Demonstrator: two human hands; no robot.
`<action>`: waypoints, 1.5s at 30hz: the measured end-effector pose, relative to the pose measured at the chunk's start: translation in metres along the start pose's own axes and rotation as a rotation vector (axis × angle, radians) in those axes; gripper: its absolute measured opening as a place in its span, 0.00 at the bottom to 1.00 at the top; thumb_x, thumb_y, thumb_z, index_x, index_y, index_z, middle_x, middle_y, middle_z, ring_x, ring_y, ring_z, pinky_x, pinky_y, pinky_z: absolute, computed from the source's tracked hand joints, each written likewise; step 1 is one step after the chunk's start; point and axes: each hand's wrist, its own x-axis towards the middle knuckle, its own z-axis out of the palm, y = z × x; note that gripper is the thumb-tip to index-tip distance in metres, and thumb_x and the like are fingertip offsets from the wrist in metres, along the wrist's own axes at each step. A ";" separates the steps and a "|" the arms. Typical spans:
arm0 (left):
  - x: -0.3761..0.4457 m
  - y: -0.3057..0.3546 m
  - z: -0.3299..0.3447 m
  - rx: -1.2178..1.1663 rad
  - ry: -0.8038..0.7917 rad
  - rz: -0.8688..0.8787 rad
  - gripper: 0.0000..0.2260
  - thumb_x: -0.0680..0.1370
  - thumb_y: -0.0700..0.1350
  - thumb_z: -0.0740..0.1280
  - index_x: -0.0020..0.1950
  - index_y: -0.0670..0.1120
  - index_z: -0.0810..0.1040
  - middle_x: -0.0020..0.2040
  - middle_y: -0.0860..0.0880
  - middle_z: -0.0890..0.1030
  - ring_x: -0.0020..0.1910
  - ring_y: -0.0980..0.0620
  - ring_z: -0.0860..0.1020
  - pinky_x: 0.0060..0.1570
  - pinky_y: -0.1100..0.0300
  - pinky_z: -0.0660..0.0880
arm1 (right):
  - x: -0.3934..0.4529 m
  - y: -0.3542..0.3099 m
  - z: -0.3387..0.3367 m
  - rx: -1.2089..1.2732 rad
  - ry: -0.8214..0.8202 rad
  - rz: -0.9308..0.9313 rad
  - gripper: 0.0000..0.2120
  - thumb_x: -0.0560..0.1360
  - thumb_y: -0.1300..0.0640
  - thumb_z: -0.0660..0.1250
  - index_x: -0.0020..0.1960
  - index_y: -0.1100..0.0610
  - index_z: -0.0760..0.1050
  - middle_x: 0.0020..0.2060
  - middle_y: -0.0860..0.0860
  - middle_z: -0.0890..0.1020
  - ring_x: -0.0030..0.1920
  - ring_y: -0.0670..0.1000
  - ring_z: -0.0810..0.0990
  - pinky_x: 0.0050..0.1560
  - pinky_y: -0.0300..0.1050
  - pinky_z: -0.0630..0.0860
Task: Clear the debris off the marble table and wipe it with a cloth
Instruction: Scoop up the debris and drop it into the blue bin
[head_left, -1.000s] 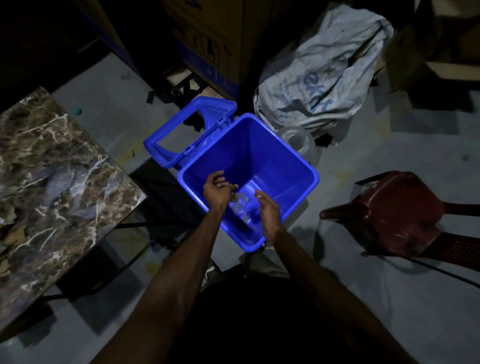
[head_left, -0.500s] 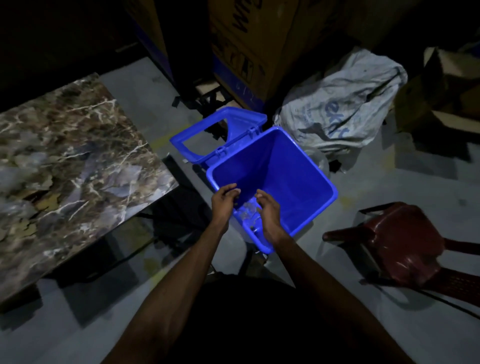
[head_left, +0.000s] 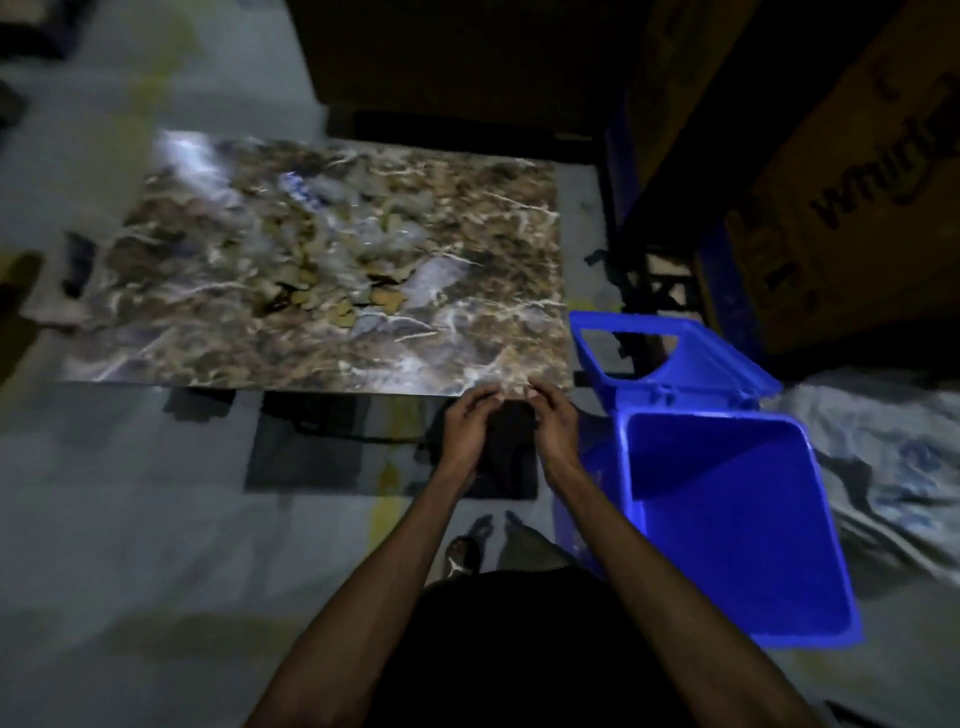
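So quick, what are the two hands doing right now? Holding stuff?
Left hand: fingers loosely curled, nothing visibly held, near the marble table edge.
Right hand: also loosely curled, apparently empty; the picture is blurred.

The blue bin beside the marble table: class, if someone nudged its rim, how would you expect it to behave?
The blue bin looks like thin moulded plastic and shows nothing inside, so it is probably light and would slide on the smooth floor. Its hinged lid hangs open on one side, which may make it tip that way. The walls would likely flex slightly.
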 end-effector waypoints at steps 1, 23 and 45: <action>0.004 0.006 -0.013 -0.013 0.046 0.007 0.07 0.80 0.35 0.69 0.57 0.40 0.84 0.52 0.49 0.85 0.57 0.49 0.82 0.61 0.56 0.78 | 0.002 -0.005 0.015 -0.034 -0.049 -0.026 0.12 0.80 0.68 0.66 0.61 0.61 0.81 0.56 0.54 0.83 0.54 0.40 0.81 0.63 0.37 0.75; 0.130 0.111 -0.123 -0.093 0.587 -0.124 0.06 0.79 0.33 0.69 0.53 0.42 0.81 0.44 0.43 0.81 0.36 0.50 0.77 0.28 0.62 0.73 | 0.164 -0.040 0.192 -0.211 -0.405 0.078 0.07 0.82 0.67 0.64 0.56 0.60 0.78 0.43 0.55 0.81 0.39 0.52 0.79 0.39 0.44 0.76; 0.246 0.150 -0.144 0.371 0.388 -0.138 0.30 0.80 0.38 0.70 0.80 0.49 0.64 0.66 0.46 0.59 0.57 0.53 0.65 0.41 0.83 0.64 | 0.234 -0.049 0.262 -0.750 -0.634 -0.393 0.34 0.78 0.33 0.60 0.81 0.43 0.60 0.80 0.50 0.60 0.79 0.54 0.59 0.75 0.67 0.62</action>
